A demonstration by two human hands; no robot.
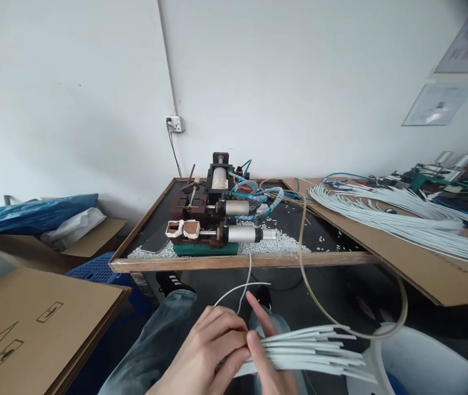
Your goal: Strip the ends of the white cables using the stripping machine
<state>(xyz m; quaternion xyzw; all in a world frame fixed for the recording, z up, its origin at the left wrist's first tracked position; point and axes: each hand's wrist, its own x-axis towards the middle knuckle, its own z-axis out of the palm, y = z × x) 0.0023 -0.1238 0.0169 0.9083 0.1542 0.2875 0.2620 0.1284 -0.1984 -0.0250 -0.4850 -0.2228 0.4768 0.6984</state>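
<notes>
Low in the head view, over my lap, I hold a bundle of white wires [311, 351]. My left hand [211, 348] is closed around its near end, fingers curled over the wires. My right hand [269, 356] also grips the bundle, thumb on top and one finger stretched forward. The cut ends fan out to the right. A single white wire [237, 286] curves up beyond my fingers, apart from the rest. Beyond my hands stands a machine with metal air cylinders [244, 234] on a green base [204, 249]. My palms hide part of the bundle.
White scraps [275, 244] litter the wood-edged table [234, 264]. More white wires [382, 216] lie on cardboard [402, 263] at right. A tan hose [302, 247] loops down near a white bin [423, 356]. Cardboard boxes [44, 323] and a blue basket [94, 269] stand left.
</notes>
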